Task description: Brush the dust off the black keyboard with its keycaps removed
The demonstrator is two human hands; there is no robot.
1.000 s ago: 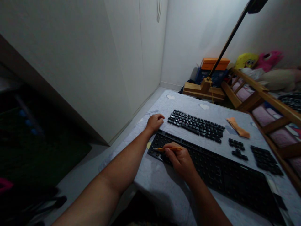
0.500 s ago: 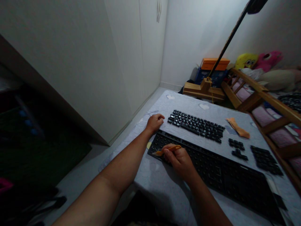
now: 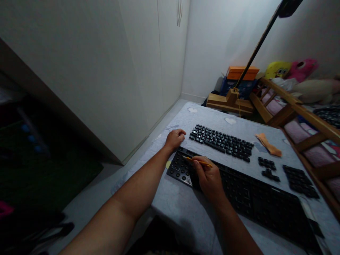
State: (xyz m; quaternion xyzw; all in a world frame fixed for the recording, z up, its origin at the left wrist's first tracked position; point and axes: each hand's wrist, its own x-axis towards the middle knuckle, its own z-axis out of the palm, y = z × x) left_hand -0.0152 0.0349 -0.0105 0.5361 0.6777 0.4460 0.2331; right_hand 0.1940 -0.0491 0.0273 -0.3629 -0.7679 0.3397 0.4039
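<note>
Our right hand [image 3: 209, 177] pinches a thin orange-handled brush [image 3: 203, 162] between thumb and fingers, the handle lying nearly level and the pale tip pointing left. That tip is over the far left part of the black keyboard base [image 3: 262, 203], just inside its long far edge; whether the bristles touch it we cannot tell. The base, stripped of its caps, lies slantwise on the patterned tablecloth [image 3: 196, 216], its left end near us and its right end running down toward the bottom right corner of the view.

Our left hand [image 3: 175, 139] rests on the cloth just beyond the base's far left corner, its fingers loosely curled; we cannot tell whether anything is under them. It sits near the table's left edge, with a strip of floor between that edge and the white wardrobe [image 3: 148, 71].

Past the base's far edge, a narrow band of cloth separates it from the main block of black keycaps [image 3: 223, 141], laid out in rows. To the right come a small keycap group [image 3: 267, 163], the arrow keycaps [image 3: 270, 175] and the number-pad keycaps [image 3: 300, 180], this last near the table's right edge and the wooden bed rail [image 3: 305, 109]. An orange cloth [image 3: 268, 145] lies beyond the small group. The widest stretch of bare tablecloth is on our side of the base, below our right wrist.
</note>
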